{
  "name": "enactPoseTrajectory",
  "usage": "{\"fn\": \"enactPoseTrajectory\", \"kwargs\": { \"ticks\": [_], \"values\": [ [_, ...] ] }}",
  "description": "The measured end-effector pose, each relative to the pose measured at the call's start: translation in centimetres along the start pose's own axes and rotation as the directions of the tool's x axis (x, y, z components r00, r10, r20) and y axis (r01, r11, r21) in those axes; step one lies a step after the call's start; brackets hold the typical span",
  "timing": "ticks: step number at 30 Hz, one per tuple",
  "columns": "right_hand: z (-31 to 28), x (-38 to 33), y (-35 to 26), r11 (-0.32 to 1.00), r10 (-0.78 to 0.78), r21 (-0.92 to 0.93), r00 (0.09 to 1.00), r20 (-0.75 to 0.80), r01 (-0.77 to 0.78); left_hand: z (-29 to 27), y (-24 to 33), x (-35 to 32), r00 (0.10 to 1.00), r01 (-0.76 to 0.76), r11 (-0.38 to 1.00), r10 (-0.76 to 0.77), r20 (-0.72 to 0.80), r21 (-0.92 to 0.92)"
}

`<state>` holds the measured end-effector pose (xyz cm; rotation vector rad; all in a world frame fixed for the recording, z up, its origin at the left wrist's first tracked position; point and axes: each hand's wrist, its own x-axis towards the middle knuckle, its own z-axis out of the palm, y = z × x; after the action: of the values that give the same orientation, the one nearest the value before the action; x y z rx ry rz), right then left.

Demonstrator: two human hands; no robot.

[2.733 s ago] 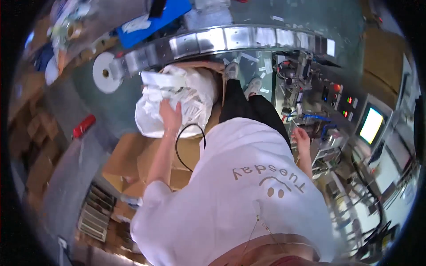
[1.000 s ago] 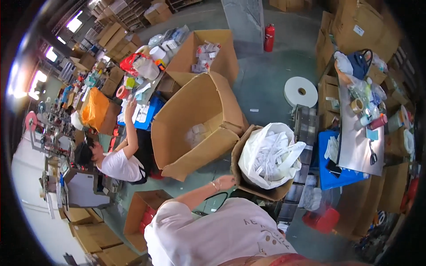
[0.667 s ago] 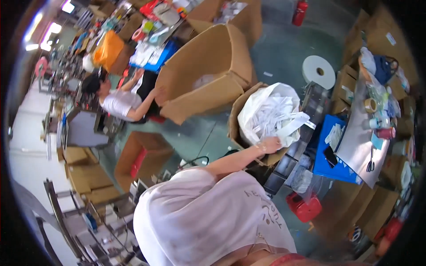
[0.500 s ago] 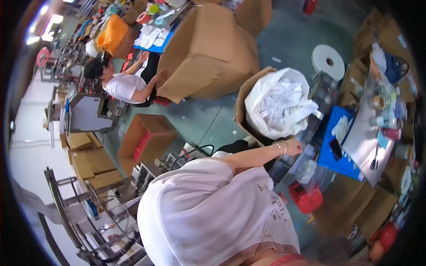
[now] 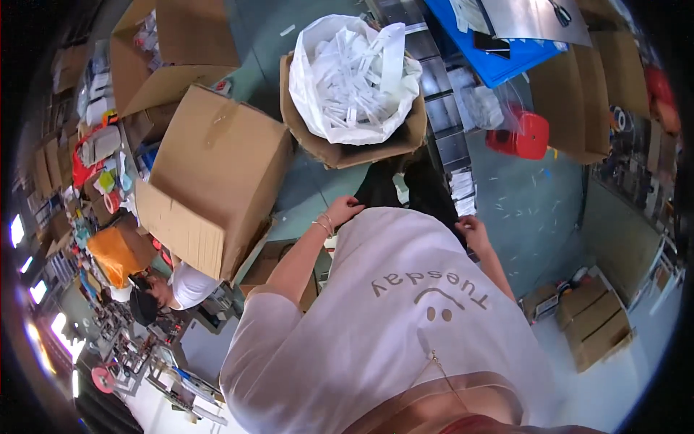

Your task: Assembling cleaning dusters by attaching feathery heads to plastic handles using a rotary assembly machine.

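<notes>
My left hand [image 5: 344, 210] is at my left thigh, its curled fingers closed on the dark trousers [image 5: 423, 189]. On the other side my right hand [image 5: 473, 233] pinches the trousers at the right thigh, beside the hem of my white T-shirt [image 5: 412, 246]. Just ahead of my legs stands a cardboard box lined with a white plastic bag [image 5: 307, 94], full of narrow white strips [image 5: 354, 83]. Neither hand touches the bag. Along its right side runs a row of shiny metal trays [image 5: 442, 112].
A large carton [image 5: 210, 159] stands at left, with a co-worker in a white shirt [image 5: 194, 286] behind it. At right are a red plastic stool [image 5: 526, 136], a blue board [image 5: 481, 61] holding a dark phone [image 5: 491, 45], and cartons [image 5: 593, 322]. White scraps litter the green floor.
My view has swung to the left and down over my body. The arm that reached out beside the bag is drawn back, and both hands are now at my thighs.
</notes>
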<state>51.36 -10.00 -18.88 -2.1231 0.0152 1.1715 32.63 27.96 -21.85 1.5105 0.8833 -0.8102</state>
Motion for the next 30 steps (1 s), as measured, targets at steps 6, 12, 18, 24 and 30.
{"fn": "enactPoseTrajectory", "kwargs": {
  "ticks": [6, 12, 18, 24, 30],
  "values": [
    [1.0, -1.8, -3.8, 0.978, 0.18, 0.115, 0.982, -0.058, -0.172, -1.1, -1.8, 0.3, 0.987, -0.079, 0.995, 0.07, -0.148, -0.058],
    [2.6, -3.0, -3.9, 0.989, 0.151, 0.032, 0.979, -0.138, -0.148, -3.9, -3.5, -2.9, 0.99, -0.121, 0.992, 0.118, -0.083, -0.028],
    [2.2, -6.1, -3.1, 0.932, 0.195, 0.353, 0.928, -0.317, -0.076, -1.4, -5.8, -0.4, 0.994, -0.108, 0.989, 0.107, -0.012, -0.102],
    [1.4, -7.8, -0.2, 0.933, 0.285, 0.356, 0.686, -0.669, -0.041, -1.9, -2.9, 2.0, 0.983, -0.154, 0.987, 0.148, 0.108, 0.042],
    [-2.7, -8.6, -4.2, 0.848, 0.353, 0.522, 0.833, -0.426, -0.093, -0.3, -1.2, 1.7, 0.971, -0.23, 0.967, 0.22, 0.097, 0.112]
  ]
}}
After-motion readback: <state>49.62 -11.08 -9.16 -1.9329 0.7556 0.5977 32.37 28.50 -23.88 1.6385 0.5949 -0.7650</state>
